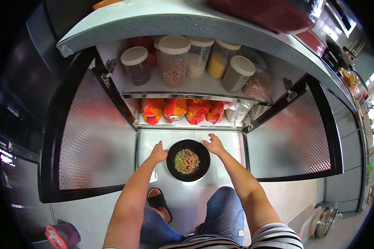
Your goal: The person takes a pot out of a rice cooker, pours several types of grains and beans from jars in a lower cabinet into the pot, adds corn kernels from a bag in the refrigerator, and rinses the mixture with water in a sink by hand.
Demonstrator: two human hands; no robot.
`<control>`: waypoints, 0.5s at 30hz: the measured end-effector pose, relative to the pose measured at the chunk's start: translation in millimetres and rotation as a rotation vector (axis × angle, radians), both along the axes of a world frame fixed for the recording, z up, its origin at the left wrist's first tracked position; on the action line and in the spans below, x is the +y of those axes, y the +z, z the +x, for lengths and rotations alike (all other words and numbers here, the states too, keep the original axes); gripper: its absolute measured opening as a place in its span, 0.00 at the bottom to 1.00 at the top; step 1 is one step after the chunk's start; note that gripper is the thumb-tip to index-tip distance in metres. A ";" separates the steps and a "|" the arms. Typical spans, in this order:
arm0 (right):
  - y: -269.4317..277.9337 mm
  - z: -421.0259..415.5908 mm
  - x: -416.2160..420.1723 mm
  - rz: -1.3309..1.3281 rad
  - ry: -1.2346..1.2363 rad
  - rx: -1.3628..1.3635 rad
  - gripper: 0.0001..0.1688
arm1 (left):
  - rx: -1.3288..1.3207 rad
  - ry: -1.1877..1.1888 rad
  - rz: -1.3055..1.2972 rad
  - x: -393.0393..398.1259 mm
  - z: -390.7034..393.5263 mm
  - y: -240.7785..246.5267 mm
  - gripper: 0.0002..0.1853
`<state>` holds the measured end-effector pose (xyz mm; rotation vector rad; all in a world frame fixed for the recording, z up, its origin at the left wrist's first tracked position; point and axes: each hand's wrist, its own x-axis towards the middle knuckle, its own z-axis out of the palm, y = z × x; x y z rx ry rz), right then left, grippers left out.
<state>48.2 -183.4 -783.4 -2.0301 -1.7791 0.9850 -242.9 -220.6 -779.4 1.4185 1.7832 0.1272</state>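
Observation:
A round black pan or bowl (203, 170) with a light rim sits low over the tiled floor, holding mixed grains, beans and nuts (187, 161). My left hand (159, 152) is at its left rim, fingers pointing forward; whether it grips the rim cannot be told. Just off the upper right rim, my right hand (214, 145) has thumb and fingers apart with nothing between them. Beyond both hands stands an open cabinet. Its upper shelf (193, 90) carries several lidded clear jars, among them one of pinkish nuts or beans (174, 67), and a yellow-filled one (218, 63).
Cabinet doors with textured panels stand open at left (96, 140) and right (286, 137). Red-orange packets (175, 109) and a white bag (236, 113) fill the lower shelf. The countertop edge (187, 25) juts above. A lined bin (65, 235) and metal pots (322, 222) stand on the floor.

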 end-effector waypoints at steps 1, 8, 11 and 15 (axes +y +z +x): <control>-8.6 10.0 -6.3 -0.035 -0.017 -0.042 0.39 | 0.059 -0.042 -0.041 -4.7 -0.2 -8.8 0.39; -62.2 25.0 -34.3 -0.197 -0.013 -0.074 0.38 | -0.210 0.186 -0.240 -22.7 8.8 -49.7 0.37; -59.8 14.0 -43.8 -0.337 -0.022 0.010 0.32 | -0.224 0.192 -0.279 -24.3 9.4 -57.9 0.37; -60.1 17.4 -58.7 -0.373 -0.065 0.079 0.21 | -0.177 0.164 -0.335 -27.7 17.6 -52.5 0.36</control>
